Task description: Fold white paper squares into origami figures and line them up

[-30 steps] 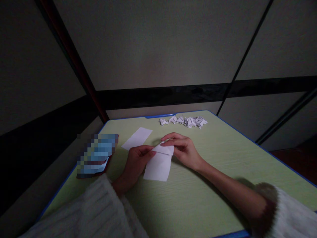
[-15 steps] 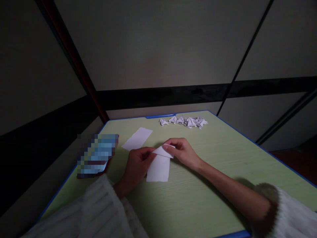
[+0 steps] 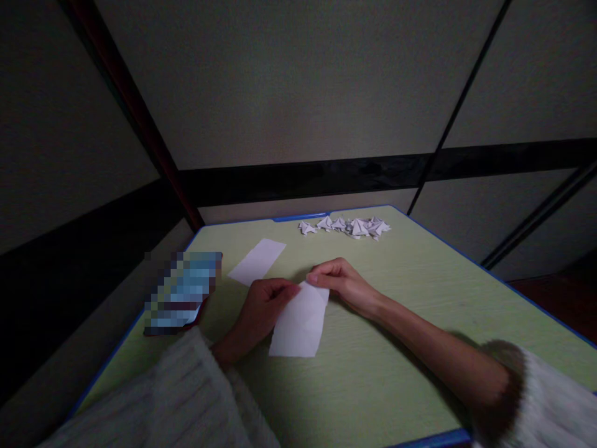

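A white sheet of paper (image 3: pixel 298 326) hangs between my two hands over the table, its lower edge towards me. My left hand (image 3: pixel 263 311) pinches its upper left edge between thumb and fingers. At the upper right corner, my right hand (image 3: pixel 342 283) pinches the same paper, with thumb and forefinger closed on it. Faint crease lines run across the upper part of the sheet. The far edge is partly covered by my fingers.
Beyond my left hand lies a second white paper strip (image 3: pixel 259 261). A phone (image 3: pixel 186 292) with a blurred screen rests at the left edge. Several folded paper figures (image 3: pixel 359 228) sit in a cluster at the back of the pale green table (image 3: pixel 396 398). Cabinet panels (image 3: pixel 298 93) stand behind.
The folded-over triangular flap at the paper's top has been opened out, so the sheet now looks longer and flatter. Both hands keep their pinch, nearly in place.
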Motion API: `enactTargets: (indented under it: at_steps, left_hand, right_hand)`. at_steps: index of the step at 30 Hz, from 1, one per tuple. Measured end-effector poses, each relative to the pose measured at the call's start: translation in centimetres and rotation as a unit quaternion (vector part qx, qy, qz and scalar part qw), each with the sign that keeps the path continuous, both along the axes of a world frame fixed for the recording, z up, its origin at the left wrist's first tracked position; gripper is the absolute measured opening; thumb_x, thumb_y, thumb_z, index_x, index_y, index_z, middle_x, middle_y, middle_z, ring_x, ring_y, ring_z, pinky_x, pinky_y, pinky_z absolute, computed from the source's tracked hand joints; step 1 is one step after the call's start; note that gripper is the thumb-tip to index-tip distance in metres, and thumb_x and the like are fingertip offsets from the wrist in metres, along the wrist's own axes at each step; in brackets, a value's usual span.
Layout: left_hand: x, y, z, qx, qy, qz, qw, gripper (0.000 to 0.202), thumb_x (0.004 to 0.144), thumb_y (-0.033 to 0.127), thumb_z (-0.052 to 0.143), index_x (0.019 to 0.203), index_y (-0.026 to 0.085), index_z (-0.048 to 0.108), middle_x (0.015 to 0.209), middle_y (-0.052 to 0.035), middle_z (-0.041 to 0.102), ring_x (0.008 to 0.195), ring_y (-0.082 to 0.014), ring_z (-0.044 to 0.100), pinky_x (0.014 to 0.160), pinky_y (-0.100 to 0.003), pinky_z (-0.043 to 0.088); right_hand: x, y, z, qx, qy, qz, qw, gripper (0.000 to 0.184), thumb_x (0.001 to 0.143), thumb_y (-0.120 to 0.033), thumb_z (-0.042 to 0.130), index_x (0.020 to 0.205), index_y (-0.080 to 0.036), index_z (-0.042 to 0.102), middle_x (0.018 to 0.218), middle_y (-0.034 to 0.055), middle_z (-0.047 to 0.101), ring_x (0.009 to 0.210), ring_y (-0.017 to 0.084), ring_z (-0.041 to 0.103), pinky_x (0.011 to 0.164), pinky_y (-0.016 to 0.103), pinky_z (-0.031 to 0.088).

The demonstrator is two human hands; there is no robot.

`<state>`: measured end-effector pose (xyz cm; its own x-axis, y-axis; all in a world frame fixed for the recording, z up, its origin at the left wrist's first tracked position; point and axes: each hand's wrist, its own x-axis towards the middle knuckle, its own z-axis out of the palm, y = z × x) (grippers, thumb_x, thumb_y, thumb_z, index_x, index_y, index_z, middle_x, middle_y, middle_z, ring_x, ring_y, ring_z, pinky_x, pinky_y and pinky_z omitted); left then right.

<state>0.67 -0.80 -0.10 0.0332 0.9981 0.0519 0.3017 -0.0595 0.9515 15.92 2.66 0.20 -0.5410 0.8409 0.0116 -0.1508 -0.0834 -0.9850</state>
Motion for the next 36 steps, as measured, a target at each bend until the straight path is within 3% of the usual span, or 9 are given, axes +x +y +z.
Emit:
enactTargets:
  at_steps: [4, 7, 11, 19, 27, 33, 36]
  left_hand:
    - [0.0, 0.0, 0.3, -0.011, -0.006, 0.02, 1.0, 0.025, 0.059, 0.034, 0.053, 0.052, 0.011, 0.059, 0.044, 0.0042, 0.045, 0.044, -0.0068, 0.034, 0.039, -0.017, 0.025]
    - [0.1, 0.0, 0.5, -0.022, -0.017, 0.029, 0.999, 0.025, 0.057, 0.034, 0.054, 0.05, 0.011, 0.057, 0.043, 0.0044, 0.044, 0.043, -0.0066, 0.034, 0.039, -0.017, 0.024]
    - [0.1, -0.1, 0.4, -0.038, -0.043, 0.013, 0.998, 0.024, 0.056, 0.034, 0.054, 0.049, 0.011, 0.056, 0.042, 0.0052, 0.042, 0.041, -0.0055, 0.031, 0.037, -0.017, 0.021]
    - [0.0, -0.1, 0.2, -0.071, -0.103, 0.001, 0.992, 0.024, 0.056, 0.034, 0.057, 0.047, 0.012, 0.052, 0.039, 0.0065, 0.041, 0.037, -0.0043, 0.031, 0.035, -0.017, 0.02]
    - [-0.3, 0.1, 0.0, -0.108, -0.178, 0.024, 0.978, 0.028, 0.057, 0.039, 0.059, 0.055, 0.011, 0.057, 0.043, 0.0037, 0.05, 0.039, -0.007, 0.04, 0.037, -0.018, 0.029]
    - [0.1, -0.3, 0.9, -0.124, -0.21, 0.052, 0.968, 0.028, 0.052, 0.039, 0.063, 0.052, 0.012, 0.055, 0.04, 0.0046, 0.049, 0.036, -0.0068, 0.04, 0.036, -0.018, 0.028]
    - [0.1, -0.2, 1.0, -0.127, -0.2, 0.064, 0.969, 0.029, 0.051, 0.041, 0.062, 0.053, 0.013, 0.056, 0.041, 0.0043, 0.049, 0.035, -0.0069, 0.039, 0.036, -0.019, 0.027]
  right_hand:
    - [0.4, 0.5, 0.0, -0.127, 0.083, 0.043, 0.987, 0.021, 0.06, -0.03, 0.063, 0.064, -0.01, 0.061, 0.057, 0.0001, 0.057, 0.049, 0.006, 0.049, 0.047, 0.019, 0.037]
    - [0.6, 0.5, 0.0, -0.16, 0.105, 0.068, 0.979, 0.015, 0.058, -0.021, 0.065, 0.068, -0.01, 0.061, 0.061, 0.0, 0.058, 0.052, 0.006, 0.051, 0.051, 0.019, 0.04]
    - [0.7, 0.4, -0.1, -0.173, 0.108, 0.097, 0.974, 0.014, 0.059, -0.019, 0.063, 0.071, -0.011, 0.061, 0.062, 0.0, 0.059, 0.054, 0.006, 0.053, 0.054, 0.019, 0.041]
    - [0.7, 0.4, 0.0, -0.141, 0.12, 0.117, 0.976, 0.017, 0.063, -0.022, 0.061, 0.075, -0.011, 0.062, 0.065, 0.0007, 0.057, 0.056, 0.006, 0.051, 0.053, 0.018, 0.041]
    - [0.8, 0.5, -0.1, -0.081, 0.166, 0.129, 0.974, 0.027, 0.064, -0.015, 0.06, 0.091, -0.015, 0.059, 0.072, -0.0005, 0.056, 0.059, 0.004, 0.05, 0.054, 0.013, 0.041]
    - [0.7, 0.6, -0.1, -0.057, 0.144, 0.094, 0.983, 0.024, 0.062, -0.014, 0.062, 0.086, -0.016, 0.061, 0.071, -0.0004, 0.057, 0.058, 0.004, 0.05, 0.054, 0.015, 0.041]
    - [0.7, 0.8, -0.3, 0.004, 0.123, 0.05, 0.991, 0.023, 0.062, -0.012, 0.06, 0.084, -0.017, 0.062, 0.067, -0.0011, 0.057, 0.057, 0.005, 0.05, 0.057, 0.018, 0.04]
